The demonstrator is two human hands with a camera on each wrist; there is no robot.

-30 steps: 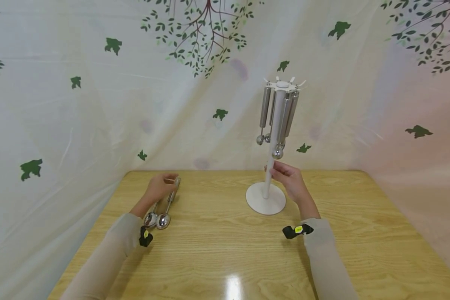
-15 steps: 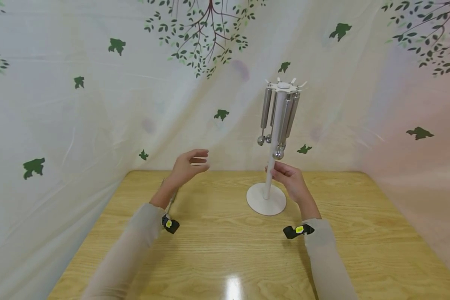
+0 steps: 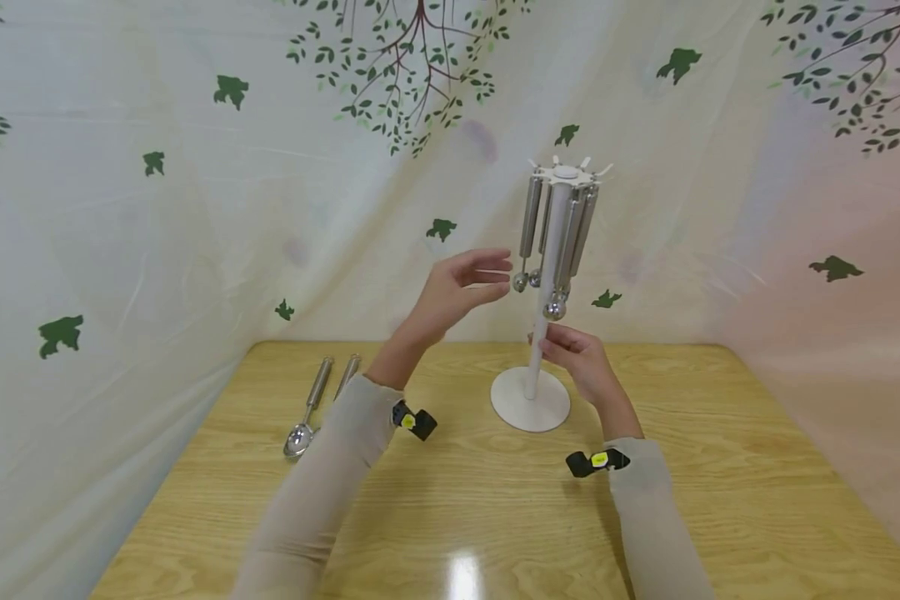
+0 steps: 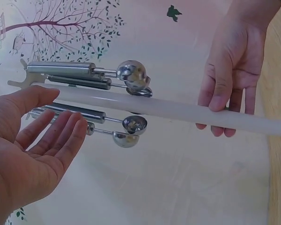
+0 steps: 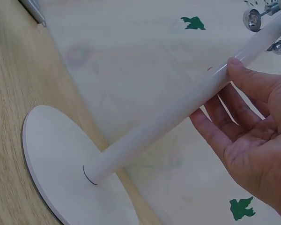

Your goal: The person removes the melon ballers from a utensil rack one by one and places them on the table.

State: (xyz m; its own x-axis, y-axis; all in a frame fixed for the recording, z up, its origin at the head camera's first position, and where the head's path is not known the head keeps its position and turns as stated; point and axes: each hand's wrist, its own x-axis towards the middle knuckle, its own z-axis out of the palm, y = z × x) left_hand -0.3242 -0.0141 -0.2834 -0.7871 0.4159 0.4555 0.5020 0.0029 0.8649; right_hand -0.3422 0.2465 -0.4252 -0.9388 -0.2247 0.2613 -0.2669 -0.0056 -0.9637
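A white rotating-style utensil stand point(image 3: 529, 415) stands upright on the table, with several round-bowled metal scoops point(image 3: 528, 218) hanging from the hooks at its top. My right hand point(image 3: 583, 360) holds the pole point(image 5: 164, 117) between thumb and fingers, below the scoop bowls. Just left of the hanging scoops, my left hand point(image 3: 461, 287) is raised with nothing in it. In the left wrist view its thumb and fingers are spread loosely, overlapping the scoop handles point(image 4: 77, 112). Two more scoops lie at the table's left, one in full sight point(image 3: 317, 392), the other partly hidden by my left sleeve.
The wooden table point(image 3: 450, 500) ends at a pale hanging cloth point(image 3: 360, 250) printed with branches and green birds. Cloth also hangs along both sides. A black wrist camera point(image 3: 414, 421) sits on each sleeve.
My left hand has left the scoops on the table and moved right and up, empty, to beside the hanging scoops. My right hand has stayed on the pole.
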